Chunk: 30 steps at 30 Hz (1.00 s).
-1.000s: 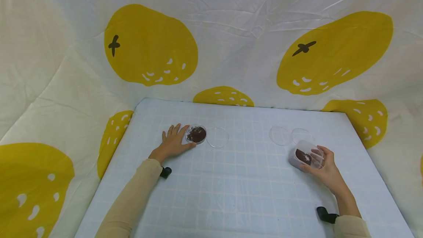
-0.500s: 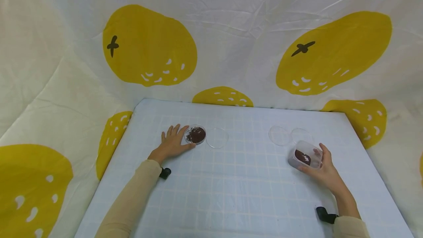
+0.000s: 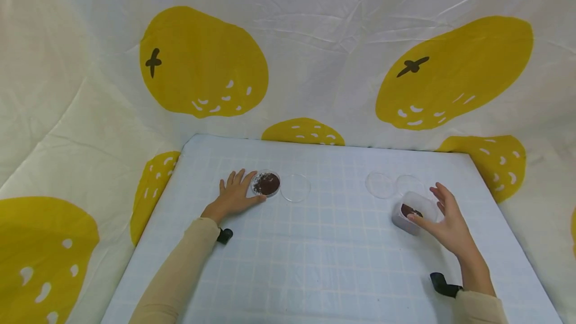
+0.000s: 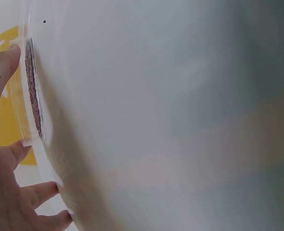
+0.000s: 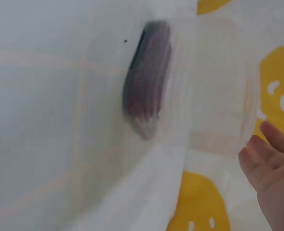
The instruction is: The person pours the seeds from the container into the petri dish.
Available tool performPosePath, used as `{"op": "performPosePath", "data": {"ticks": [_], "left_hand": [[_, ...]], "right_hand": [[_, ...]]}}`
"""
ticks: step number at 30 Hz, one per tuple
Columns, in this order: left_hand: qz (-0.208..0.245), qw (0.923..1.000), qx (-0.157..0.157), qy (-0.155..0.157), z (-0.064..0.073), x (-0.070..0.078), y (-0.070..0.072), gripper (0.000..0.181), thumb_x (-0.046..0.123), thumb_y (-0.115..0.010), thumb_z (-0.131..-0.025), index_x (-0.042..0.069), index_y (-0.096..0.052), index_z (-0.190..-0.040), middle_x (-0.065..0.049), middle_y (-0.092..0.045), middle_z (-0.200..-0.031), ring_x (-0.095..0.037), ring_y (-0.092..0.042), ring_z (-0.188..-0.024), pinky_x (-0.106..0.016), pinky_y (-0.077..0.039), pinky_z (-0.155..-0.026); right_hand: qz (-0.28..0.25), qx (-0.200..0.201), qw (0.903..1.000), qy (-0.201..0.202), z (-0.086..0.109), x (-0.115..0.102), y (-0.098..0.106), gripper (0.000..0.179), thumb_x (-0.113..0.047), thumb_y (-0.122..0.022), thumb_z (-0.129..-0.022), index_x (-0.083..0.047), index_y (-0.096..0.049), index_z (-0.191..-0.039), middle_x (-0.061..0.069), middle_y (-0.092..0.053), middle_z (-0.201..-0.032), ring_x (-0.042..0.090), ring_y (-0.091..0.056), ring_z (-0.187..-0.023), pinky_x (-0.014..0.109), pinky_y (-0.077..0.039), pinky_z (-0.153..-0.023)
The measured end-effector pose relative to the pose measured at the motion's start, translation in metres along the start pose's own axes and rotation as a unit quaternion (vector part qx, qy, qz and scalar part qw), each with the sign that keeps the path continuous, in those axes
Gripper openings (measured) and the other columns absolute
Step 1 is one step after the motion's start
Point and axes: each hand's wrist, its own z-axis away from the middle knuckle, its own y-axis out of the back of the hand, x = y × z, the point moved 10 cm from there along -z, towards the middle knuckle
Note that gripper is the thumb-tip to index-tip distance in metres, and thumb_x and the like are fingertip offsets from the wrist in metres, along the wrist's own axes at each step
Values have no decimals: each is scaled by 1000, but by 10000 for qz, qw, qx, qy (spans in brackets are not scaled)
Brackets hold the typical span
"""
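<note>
My left hand (image 3: 231,196) grips a clear petri dish (image 3: 272,196) on the left of the table, thumb at its near edge and forefinger at its far edge. Dark brown crumbs like soil (image 3: 269,184) cover most of its bottom, sparser on the left. The left wrist view gives the dish (image 4: 19,101) side-on between thumb (image 4: 5,65) and forefinger. At the right stands a translucent plastic tub (image 3: 405,221) with similar brown crumbs inside. My right hand (image 3: 450,229) is spread beside it; in the right wrist view its fingertips (image 5: 247,161) are off the tub wall (image 5: 214,86).
A clear round dish or lid (image 3: 295,188) lies just right of the filled dish. Two more clear round pieces (image 3: 380,185) lie behind the tub. The pale checked tabletop (image 3: 315,254) ends at a fruit-print cloth (image 3: 319,79) at the back.
My right hand has let go of the tub, its fingers opening and lifting off it. The tub stays where it was. My left hand and the petri dish have not moved.
</note>
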Motion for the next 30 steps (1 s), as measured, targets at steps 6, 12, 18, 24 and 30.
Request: {"op": "performPosePath", "data": {"ticks": [6,12,18,24,30], "left_hand": [[-1,10000,-18,18,0,1,1,96,72,-60,-86,20,-25,-160,-22,-12,-164,-49,-1,-147,-73,4,-109],[22,10000,-39,14,-2,1,0,95,71,-60,-87,22,-24,-160,-21,-11,-164,-48,-1,-148,-72,4,-109],[39,10000,-62,9,-1,0,0,97,73,-59,-86,22,-23,-160,-21,-11,-164,-48,-1,-148,-72,5,-110],[49,9999,-92,18,-1,-4,-4,100,77,-57,-84,22,-23,-160,-21,-10,-164,-48,0,-148,-72,5,-109],[55,10000,-66,23,-3,-7,-6,100,79,-56,-83,24,-23,-160,-19,-9,-165,-47,2,-148,-71,6,-110]], "right_hand": [[-109,-76,9994,312,-8,-31,-7,115,-27,-85,-83,-15,-2,-162,23,-18,-162,49,-16,-145,68,-20,-107],[-286,-282,9969,677,-21,-55,-25,112,-20,-86,-82,-15,-7,-162,20,-22,-161,43,-21,-145,64,-24,-108],[-375,-486,9937,938,-34,-73,-53,110,-22,-87,-80,-17,-13,-161,15,-27,-160,38,-25,-145,61,-29,-109],[-505,-718,9909,1017,-48,-84,-90,105,-29,-87,-81,-19,-19,-160,10,-30,-159,34,-27,-145,59,-30,-111],[-775,-824,9854,1270,-65,-98,-122,97,-26,-86,-82,-16,-25,-158,10,-35,-157,30,-31,-145,53,-31,-113]]}}
